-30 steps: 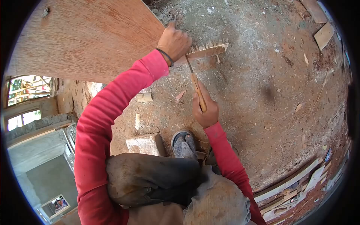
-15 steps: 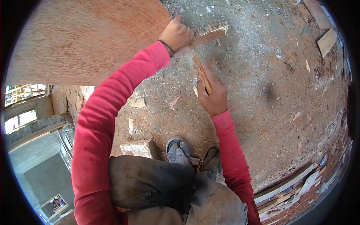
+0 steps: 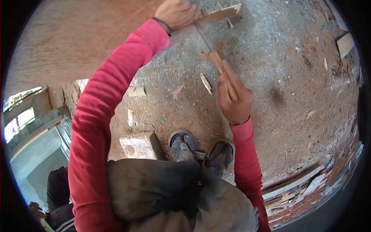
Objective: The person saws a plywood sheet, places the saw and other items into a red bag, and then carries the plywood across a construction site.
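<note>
My left hand (image 3: 178,14) is closed on the edge of a large reddish-brown plywood sheet (image 3: 77,50), where a narrow plywood strip (image 3: 220,16) juts out to the right. Its fingertips are partly hidden. In my right hand (image 3: 235,98) is the wooden handle of a handsaw (image 3: 224,71), fingers wrapped round it. The thin blade, seen nearly edge-on, runs up from the handle to the plywood just right of my left hand. Where blade and wood meet is blurred.
A concrete block (image 3: 137,146) sits left of my sandalled feet (image 3: 183,146). Wood scraps (image 3: 206,84) litter the dirt floor. Wooden planks (image 3: 293,181) lie at lower right. Another person's dark-clothed leg (image 3: 58,189) and hand (image 3: 35,210) show at lower left.
My right hand has moved down and right with the saw, baring more of its blade. The plywood and my left hand sit higher in view. Another person has appeared at lower left.
</note>
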The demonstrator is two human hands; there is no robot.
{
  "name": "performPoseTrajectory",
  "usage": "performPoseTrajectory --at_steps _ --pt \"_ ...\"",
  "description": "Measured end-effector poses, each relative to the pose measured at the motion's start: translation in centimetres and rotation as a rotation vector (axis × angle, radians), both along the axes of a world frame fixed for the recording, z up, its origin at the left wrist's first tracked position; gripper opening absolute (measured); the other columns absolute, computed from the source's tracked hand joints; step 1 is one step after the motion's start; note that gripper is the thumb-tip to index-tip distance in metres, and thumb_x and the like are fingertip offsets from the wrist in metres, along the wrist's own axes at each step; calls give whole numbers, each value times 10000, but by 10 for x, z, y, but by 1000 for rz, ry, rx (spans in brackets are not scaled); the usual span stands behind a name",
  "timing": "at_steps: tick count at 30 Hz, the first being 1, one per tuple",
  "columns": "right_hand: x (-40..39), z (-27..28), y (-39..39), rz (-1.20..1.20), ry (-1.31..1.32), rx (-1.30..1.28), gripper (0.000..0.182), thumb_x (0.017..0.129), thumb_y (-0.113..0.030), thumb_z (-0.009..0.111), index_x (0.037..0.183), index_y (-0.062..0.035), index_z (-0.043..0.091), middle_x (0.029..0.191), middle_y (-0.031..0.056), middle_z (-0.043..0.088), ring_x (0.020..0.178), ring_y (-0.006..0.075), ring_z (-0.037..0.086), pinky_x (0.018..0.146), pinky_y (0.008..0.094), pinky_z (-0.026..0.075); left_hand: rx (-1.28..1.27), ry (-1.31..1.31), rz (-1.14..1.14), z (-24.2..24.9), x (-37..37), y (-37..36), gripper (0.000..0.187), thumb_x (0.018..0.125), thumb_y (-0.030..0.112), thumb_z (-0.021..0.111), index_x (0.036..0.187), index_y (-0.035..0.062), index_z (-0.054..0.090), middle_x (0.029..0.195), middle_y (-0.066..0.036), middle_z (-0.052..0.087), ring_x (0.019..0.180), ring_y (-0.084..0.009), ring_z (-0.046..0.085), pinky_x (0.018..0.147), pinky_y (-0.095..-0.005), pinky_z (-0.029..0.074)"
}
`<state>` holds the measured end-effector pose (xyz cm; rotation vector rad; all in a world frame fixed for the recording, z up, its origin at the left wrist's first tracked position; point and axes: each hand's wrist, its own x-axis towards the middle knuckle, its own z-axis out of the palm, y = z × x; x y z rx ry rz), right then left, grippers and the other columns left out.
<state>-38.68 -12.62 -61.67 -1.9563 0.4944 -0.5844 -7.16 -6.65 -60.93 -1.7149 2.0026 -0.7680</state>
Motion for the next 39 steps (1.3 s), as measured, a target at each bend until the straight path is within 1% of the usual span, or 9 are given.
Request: performPoseTrajectory --at_steps 8,11,13,15,18,21,23,29,39 --pt "-24 -3 13 -81 -104 -38 388 863 -24 651 1251 -17 622 974 161 722 582 136 684 512 248 517 100 33 180 8 1 -6 257 822 240 528 950 119 715 567 -13 591 557 -186 595 899 -397 460" --pt "5 -14 6 -17 -109 56 411 859 -21 656 1266 -3 606 1068 175 708 603 139 693 532 241 527 -19 -20 2 12 -3 -6 242 819 246 534 918 124 717 543 -6 569 553 -180 586 860 -379 462" --pt "-4 1 4 45 25 72 372 888 -11 629 1256 35 604 1137 192 691 813 175 722 684 279 564 6 -42 19 11 -5 -4 237 819 243 533 913 125 717 533 -6 558 545 -178 581 840 -374 459" --pt "-51 19 5 37 19 15 378 889 -23 635 1265 0 610 1107 192 699 819 192 721 690 289 564 17 -66 42 9 0 -6 233 820 240 533 908 125 717 523 -7 547 537 -176 575 819 -368 456" --pt "-55 -3 7 -44 -69 -131 434 847 -63 680 1276 -89 620 957 148 719 590 184 683 532 285 528 -8 -22 28 1 -1 1 227 819 229 534 910 127 715 510 -6 531 516 -172 554 802 -362 446" --pt "7 -21 3 40 13 70 455 846 -53 677 1295 -64 602 1033 156 717 585 184 686 530 288 531 22 2 -27 11 -2 -3 226 821 218 534 920 131 717 510 -6 533 508 -174 549 817 -377 444" --pt "14 -18 -2 55 -4 187 379 868 -1 646 1245 20 612 1073 173 716 788 191 725 675 263 563 -26 -83 67 15 -16 -7 456 978 268 495 551 166 618 454 11 509 424 -144 460 752 -289 433" --pt "-45 -15 26 -12 -8 158 395 865 -4 649 1257 17 607 1113 180 704 610 111 675 562 218 516 -10 -10 -55 5 -63 1 464 915 249 589 474 124 521 463 -1 494 543 -136 503 705 -273 412" --pt "-69 -12 51 -67 -59 139 419 861 -3 644 1275 35 588 1131 174 697 564 126 655 533 241 505 -12 -28 -84 11 -83 6 486 922 250 575 453 138 509 445 -15 490 526 -139 497 714 -277 409"
